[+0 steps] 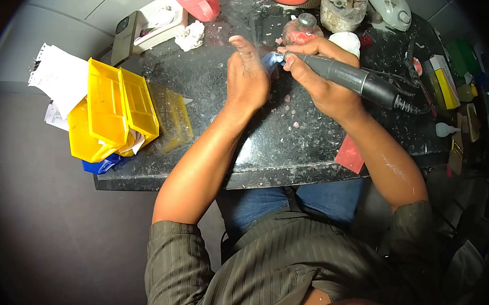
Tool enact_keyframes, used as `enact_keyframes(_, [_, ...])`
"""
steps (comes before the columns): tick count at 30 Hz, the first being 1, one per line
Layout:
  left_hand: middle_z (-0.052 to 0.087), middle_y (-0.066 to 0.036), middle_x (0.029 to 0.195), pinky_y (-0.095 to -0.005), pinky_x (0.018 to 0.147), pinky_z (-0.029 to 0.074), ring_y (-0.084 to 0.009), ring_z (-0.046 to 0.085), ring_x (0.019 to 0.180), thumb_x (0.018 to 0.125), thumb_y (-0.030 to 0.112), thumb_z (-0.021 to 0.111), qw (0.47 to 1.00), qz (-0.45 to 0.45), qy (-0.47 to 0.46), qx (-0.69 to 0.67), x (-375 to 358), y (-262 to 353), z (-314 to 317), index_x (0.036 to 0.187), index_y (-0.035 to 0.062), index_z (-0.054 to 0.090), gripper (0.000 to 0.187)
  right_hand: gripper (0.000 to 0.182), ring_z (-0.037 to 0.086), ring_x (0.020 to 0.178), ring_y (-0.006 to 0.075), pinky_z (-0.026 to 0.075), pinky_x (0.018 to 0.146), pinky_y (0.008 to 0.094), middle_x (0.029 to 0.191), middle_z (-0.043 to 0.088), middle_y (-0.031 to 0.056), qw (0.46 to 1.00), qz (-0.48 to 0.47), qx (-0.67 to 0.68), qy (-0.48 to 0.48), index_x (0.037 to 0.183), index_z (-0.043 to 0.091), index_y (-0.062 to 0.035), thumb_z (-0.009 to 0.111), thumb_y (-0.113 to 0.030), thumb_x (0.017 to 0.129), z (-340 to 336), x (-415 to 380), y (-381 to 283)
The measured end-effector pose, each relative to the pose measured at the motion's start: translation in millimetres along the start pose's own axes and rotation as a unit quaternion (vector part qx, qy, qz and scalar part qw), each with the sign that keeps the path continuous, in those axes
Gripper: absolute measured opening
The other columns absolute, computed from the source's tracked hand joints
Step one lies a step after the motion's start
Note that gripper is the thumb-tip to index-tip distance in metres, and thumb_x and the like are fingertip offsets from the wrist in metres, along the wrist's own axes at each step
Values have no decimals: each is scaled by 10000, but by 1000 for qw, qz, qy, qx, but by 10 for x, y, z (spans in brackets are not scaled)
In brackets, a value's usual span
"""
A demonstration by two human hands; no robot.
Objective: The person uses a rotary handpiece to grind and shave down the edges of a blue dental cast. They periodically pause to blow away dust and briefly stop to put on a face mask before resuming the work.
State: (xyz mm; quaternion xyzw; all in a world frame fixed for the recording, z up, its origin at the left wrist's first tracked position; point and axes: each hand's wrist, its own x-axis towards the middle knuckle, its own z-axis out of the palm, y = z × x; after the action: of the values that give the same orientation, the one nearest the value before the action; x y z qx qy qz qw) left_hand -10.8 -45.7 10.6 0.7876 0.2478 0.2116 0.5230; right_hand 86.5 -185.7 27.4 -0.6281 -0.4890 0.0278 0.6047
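Bluish piece (273, 61) between left hand (247, 78) and right hand (330, 81), by dark handpiece (348, 76).

The black surface (208, 126) is shiny and has dusty bits on it. A pink cup (193, 3) stands near its far edge. Left of the cup is a white tray (154, 41). Much nearer, right of the cup, lies a red sheet (349, 154).

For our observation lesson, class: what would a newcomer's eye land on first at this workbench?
Probably the bright yellow bins, at the dark bench's left side. Next, the corded dark tool in the right hand, its tip by a small bluish piece at the left hand. The pinkish-red mug stands out at the far edge.
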Motion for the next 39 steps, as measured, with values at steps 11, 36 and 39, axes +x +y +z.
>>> enact_keyframes(11, [664, -149, 672, -450, 744, 516, -327, 681, 704, 995, 690, -60, 998, 49, 37, 15, -6, 16, 66, 996, -2, 763, 1075, 141, 678, 800, 108, 534, 761, 250, 864, 745, 102, 1000, 14, 5, -6, 973, 704, 57, 692, -81, 949, -8, 7, -16])
enact_keyframes(36, [694, -103, 722, -384, 694, 514, -239, 654, 682, 1026, 659, -2, 992, 61, 0, -112, 15, -133, 55, 1036, -11, 744, 1003, 73, 687, 770, 143, 554, 825, 304, 788, 730, 94, 985, 58, 160, 38, 868, 675, 43, 659, -19, 904, -111, 80, 8])
enact_keyframes(39, [697, -84, 745, -329, 657, 508, -176, 641, 680, 1041, 636, 24, 986, 130, 29, -104, 63, -152, 122, 1055, -17, 736, 966, 84, 680, 786, 137, 548, 820, 299, 809, 737, 102, 989, 21, 143, 36, 894, 676, 39, 660, -40, 914, -122, 81, 10])
